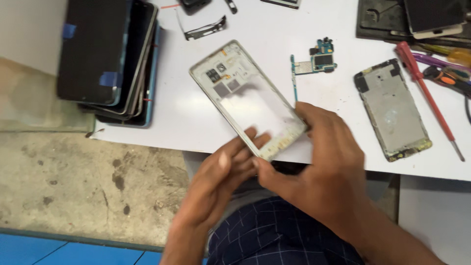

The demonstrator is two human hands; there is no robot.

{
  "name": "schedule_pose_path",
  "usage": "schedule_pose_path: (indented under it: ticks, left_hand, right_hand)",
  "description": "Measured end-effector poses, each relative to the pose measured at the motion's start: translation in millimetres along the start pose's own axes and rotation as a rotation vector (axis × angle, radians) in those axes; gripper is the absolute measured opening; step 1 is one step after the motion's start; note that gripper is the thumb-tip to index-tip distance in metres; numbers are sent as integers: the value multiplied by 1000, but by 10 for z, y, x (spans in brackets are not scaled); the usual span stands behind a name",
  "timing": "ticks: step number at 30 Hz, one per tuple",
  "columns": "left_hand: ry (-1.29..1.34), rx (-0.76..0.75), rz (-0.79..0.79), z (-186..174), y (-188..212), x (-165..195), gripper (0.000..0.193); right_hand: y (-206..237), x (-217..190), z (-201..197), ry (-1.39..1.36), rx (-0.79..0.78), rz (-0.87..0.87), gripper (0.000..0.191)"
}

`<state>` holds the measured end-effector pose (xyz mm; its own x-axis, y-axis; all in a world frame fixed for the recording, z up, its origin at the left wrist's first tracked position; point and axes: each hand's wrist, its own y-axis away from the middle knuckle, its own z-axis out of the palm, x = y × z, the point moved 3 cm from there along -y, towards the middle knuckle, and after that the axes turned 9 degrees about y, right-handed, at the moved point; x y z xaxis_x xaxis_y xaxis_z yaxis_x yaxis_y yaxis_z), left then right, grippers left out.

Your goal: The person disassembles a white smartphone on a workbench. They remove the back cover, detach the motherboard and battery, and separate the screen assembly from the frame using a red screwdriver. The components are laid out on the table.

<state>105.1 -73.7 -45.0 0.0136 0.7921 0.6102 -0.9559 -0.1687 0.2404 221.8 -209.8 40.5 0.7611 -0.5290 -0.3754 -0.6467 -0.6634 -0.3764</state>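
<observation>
A white phone middle frame (244,95) is held up over the white table (181,113), tilted with its camera end away from me. My right hand (321,169) grips its near right corner, thumb under the bottom edge. My left hand (221,179) touches the bottom edge with its fingertips; it is blurred. A small blue-green circuit board (314,63) lies on the table just beyond the frame. To the right lies a phone chassis with a metal plate (392,109).
A stack of dark phone screens (108,59) sits at the table's left end. A red screwdriver (426,93) and other tools (449,73) lie at the right, dark phone parts (407,19) at the back. Concrete floor (73,181) below left.
</observation>
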Motion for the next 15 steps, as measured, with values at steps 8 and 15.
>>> schedule_pose_path:
  ticks: [8, 15]
  left_hand:
    - [-359, 360, 223, -167, 309, 260, 28]
    - [-709, 603, 384, 25, 80, 259, 15]
  right_hand:
    - [-91, 16, 485, 159, -26, -29, 79]
    - [-178, -62, 605, 169, -41, -77, 87]
